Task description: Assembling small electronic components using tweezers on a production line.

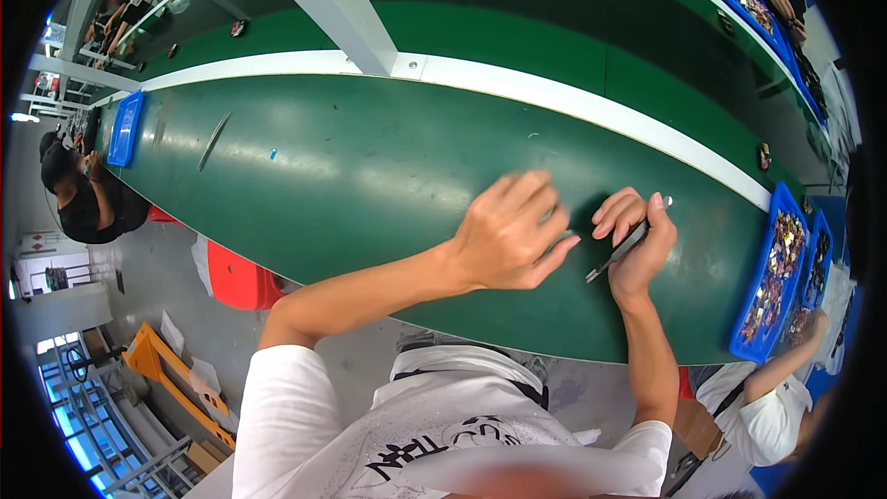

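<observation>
1. The place was a factory assembly hall, shown by the long green conveyor belt that ran across the middle of the frame.
2. Blue parts trays filled with small components sat at the right edge, and another blue tray at the upper left.
3. Other seated workers lined the belt at the left and lower right.

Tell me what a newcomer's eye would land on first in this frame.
The person's two hands at the near edge of the long green table: the left hand rests palm down with fingers spread, and the right hand beside it grips slim dark tweezers. Next, the blue trays of small mixed parts at the right end, where another person's arm reaches in. A second blue tray sits far left.
</observation>
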The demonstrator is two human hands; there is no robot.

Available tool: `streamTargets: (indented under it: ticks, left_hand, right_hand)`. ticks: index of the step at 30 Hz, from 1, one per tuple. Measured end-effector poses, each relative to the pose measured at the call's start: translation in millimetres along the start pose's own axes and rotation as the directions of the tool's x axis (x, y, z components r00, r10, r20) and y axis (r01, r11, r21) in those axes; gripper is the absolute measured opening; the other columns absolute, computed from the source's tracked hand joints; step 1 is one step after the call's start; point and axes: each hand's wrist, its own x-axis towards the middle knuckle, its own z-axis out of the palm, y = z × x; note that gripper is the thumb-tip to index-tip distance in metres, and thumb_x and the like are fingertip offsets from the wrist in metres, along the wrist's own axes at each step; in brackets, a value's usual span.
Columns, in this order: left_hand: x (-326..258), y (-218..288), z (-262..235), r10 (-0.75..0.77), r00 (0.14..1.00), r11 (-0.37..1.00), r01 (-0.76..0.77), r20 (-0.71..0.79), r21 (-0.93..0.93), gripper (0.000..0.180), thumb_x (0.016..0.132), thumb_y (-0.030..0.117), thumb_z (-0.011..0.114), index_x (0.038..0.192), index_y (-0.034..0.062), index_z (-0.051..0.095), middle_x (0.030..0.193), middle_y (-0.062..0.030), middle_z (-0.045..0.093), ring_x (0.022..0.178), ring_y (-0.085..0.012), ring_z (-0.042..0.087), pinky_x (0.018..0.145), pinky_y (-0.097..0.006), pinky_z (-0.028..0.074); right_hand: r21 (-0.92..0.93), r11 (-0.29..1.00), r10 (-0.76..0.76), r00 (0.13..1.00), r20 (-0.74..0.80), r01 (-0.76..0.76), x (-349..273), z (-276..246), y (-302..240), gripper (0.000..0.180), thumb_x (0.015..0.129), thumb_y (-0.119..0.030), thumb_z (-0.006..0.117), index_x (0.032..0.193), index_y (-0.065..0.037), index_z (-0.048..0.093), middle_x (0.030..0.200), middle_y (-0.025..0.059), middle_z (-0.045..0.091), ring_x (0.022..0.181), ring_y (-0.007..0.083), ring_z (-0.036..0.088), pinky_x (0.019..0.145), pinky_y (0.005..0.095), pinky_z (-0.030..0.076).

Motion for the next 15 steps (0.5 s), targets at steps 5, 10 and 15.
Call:
streamTargets:
  ticks: [5, 10, 15]
  left_hand:
    - [11.7, -11.4, -5.0, -0.138, 0.986, 0.971, 0.115, 0.098, 0.21, 0.074, 0.082, 0.046, 0.076, 0.143, 0.0081, 0.056, 0.156, -0.0269, 0.037, 0.149, -0.0495, 0.024, 0.116, -0.074, 0.011]
    - [5.0, -18.8, 3.3, -0.264, 0.957, 0.945, 0.233, 0.117, 0.23, 0.083, 0.084, 0.056, 0.073, 0.148, 0.0083, 0.051, 0.164, -0.0262, 0.025, 0.152, -0.0518, 0.015, 0.115, -0.076, 0.009]
    - [4.6, -18.7, 2.9, -0.253, 0.959, 0.945, 0.217, 0.129, 0.243, 0.081, 0.084, 0.058, 0.071, 0.146, 0.0079, 0.053, 0.163, -0.026, 0.026, 0.152, -0.0516, 0.016, 0.115, -0.075, 0.01]
  right_hand:
    - [0.006, 1.0, -0.013, 1.0, 0.01, 0.013, 0.7, -0.9, -0.6, 0.061, 0.107, -0.025, 0.028, 0.053, -0.004, 0.047, 0.056, 0.0166, 0.059, 0.064, 0.0259, 0.055, 0.069, 0.038, 0.048]
    - [0.005, 1.0, -0.006, 1.0, 0.019, 0.006, -0.2, 0.8, -0.6, 0.061, 0.107, -0.024, 0.028, 0.053, -0.003, 0.048, 0.056, 0.0166, 0.059, 0.064, 0.0263, 0.055, 0.069, 0.0382, 0.049]
    - [0.006, 1.0, -0.001, 0.999, 0.033, 0.001, -0.2, 1.3, 1.5, 0.061, 0.107, -0.024, 0.028, 0.053, -0.003, 0.049, 0.056, 0.0165, 0.059, 0.064, 0.0265, 0.056, 0.07, 0.0384, 0.049]
